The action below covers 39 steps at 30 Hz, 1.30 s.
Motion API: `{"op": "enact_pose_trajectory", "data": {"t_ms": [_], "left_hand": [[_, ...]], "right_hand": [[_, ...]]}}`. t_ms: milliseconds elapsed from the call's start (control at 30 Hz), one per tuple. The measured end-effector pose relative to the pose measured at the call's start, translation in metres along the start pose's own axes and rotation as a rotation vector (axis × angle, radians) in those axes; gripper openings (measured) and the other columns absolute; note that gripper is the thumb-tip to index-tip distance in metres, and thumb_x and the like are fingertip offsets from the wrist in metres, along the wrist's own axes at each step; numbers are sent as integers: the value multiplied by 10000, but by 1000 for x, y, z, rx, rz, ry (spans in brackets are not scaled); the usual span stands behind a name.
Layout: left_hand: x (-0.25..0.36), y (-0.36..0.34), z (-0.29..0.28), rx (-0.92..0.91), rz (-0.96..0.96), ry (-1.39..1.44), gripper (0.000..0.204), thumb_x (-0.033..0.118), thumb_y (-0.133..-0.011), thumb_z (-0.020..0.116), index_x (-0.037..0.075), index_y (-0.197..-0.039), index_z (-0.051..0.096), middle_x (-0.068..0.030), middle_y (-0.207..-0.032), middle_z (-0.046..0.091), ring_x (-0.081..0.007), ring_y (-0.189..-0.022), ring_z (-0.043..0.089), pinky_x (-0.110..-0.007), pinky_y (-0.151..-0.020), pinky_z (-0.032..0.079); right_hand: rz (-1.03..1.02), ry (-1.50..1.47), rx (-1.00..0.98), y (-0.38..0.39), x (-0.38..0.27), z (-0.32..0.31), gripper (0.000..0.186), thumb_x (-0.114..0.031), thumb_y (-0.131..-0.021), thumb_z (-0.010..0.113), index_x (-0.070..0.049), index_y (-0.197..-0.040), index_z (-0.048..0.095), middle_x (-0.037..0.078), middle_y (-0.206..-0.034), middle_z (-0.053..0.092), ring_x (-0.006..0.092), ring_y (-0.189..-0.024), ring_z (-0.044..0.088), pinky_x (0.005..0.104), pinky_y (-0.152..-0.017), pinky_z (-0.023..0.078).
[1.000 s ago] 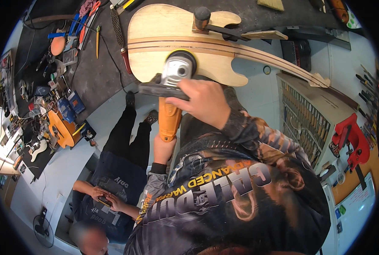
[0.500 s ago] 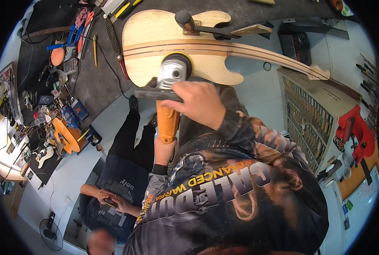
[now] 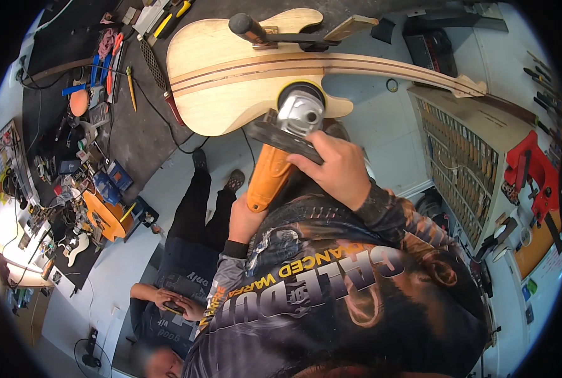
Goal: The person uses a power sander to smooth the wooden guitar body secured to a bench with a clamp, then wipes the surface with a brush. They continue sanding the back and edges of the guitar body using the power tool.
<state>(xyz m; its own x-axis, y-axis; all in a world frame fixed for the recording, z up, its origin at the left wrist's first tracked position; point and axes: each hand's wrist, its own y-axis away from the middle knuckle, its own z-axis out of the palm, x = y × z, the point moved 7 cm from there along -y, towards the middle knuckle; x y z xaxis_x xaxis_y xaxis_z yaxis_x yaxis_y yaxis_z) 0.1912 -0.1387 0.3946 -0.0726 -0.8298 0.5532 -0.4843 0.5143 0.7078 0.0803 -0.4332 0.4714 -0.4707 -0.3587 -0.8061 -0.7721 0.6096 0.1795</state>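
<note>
The right hand [image 3: 339,169] grips the black side handle [image 3: 275,135] of an orange angle grinder [image 3: 271,171]; the left hand [image 3: 246,222] clasps its rear end. The yellow-rimmed disc [image 3: 303,88] sits over the unfinished guitar [image 3: 213,107] near its lower horn, contact unclear. Tilting the disc could gouge that edge; a loose clamp [image 3: 248,29] could let the guitar shift on the workbench [image 3: 136,142].

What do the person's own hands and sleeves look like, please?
The left hand and right hand wear no gloves. The left sleeve is mainly grey with orange lettering, the right sleeve patterned in brown, grey and black; both end in dark cuffs.
</note>
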Motion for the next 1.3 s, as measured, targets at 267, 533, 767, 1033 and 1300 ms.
{"op": "enact_pose_trajectory", "data": {"t_ms": [267, 533, 767, 1033, 1300], "left_hand": [[-2, 6, 2, 6, 3, 18, 327, 103, -856, 817, -20, -1151, 749, -222, -1059, 813, -376, -1022, 807, -411, -876, 604], [6, 6, 5, 3, 3, 50, 326, 96, -863, 826, -21, -1157, 750, -199, -1036, 819, -344, -996, 815, -392, -870, 603], [-1, 10, 18, -53, 28, -30, 383, 108, -827, 853, -15, -1175, 752, -240, -1068, 808, -407, -1025, 796, -415, -872, 609], [9, 10, 17, -4, -13, 6, 333, 51, -872, 808, -36, -1184, 729, -168, -1072, 827, -258, -1003, 805, -372, -895, 588], [33, 8, 35, -79, 13, -1, 399, 154, -855, 871, -26, -1191, 751, -222, -1075, 819, -371, -1056, 809, -398, -893, 601]], "right_hand": [[-37, -34, -5, -9, -6, 8, 442, -448, -975, 839, -37, -1061, 700, 159, -877, 753, 387, -789, 751, 465, -681, 578], [-29, -11, -19, -3, -2, 3, 453, -466, -978, 831, -39, -1063, 707, 160, -873, 753, 384, -789, 751, 462, -680, 578], [32, -45, -23, 25, 13, -10, 431, -434, -980, 836, -35, -1075, 705, 171, -912, 773, 392, -817, 767, 463, -702, 592], [-52, -36, -16, 0, 5, -6, 449, -454, -968, 843, -40, -1076, 708, 166, -895, 771, 380, -806, 766, 460, -705, 592], [34, -56, 53, 45, 34, -36, 424, -393, -965, 865, -21, -1089, 702, 180, -902, 771, 398, -812, 767, 460, -690, 591]]}}
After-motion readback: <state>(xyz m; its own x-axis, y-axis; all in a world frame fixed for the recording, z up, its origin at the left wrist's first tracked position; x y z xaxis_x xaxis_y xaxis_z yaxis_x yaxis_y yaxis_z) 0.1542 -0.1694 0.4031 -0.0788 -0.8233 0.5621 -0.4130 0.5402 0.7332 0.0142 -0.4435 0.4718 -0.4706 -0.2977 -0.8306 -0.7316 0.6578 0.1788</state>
